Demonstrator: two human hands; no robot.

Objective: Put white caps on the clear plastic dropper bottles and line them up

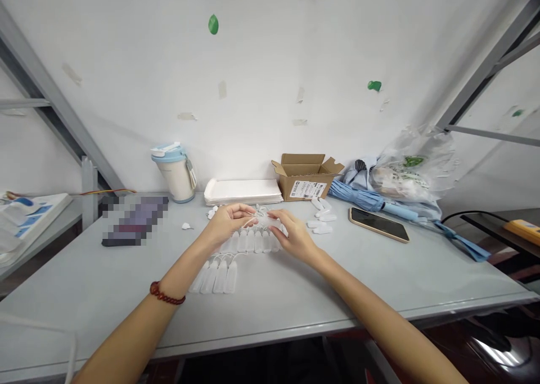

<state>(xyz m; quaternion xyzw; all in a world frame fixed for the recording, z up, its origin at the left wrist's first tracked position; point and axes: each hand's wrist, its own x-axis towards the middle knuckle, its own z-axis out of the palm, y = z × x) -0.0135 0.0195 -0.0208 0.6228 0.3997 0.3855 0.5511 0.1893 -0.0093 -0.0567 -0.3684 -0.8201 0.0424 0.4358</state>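
Observation:
Both my hands meet over the middle of the grey table (295,294). My left hand (228,222), with a red bead bracelet (166,294) on its wrist, pinches one end of a small white plastic piece (262,221). My right hand (292,233) grips the other end with curled fingers. Below the hands lies a row of several white plastic pieces (253,241), and a second short row (216,276) sits nearer to me on the left. A few more loose white pieces (321,220) lie to the right.
A white and blue jug (175,171) stands at the back left, beside a flat stack of white sheets (243,192) and an open cardboard box (306,177). A phone (378,224), a folded blue umbrella (379,204) and a plastic bag (415,167) lie right. A dark blurred object (134,221) lies left.

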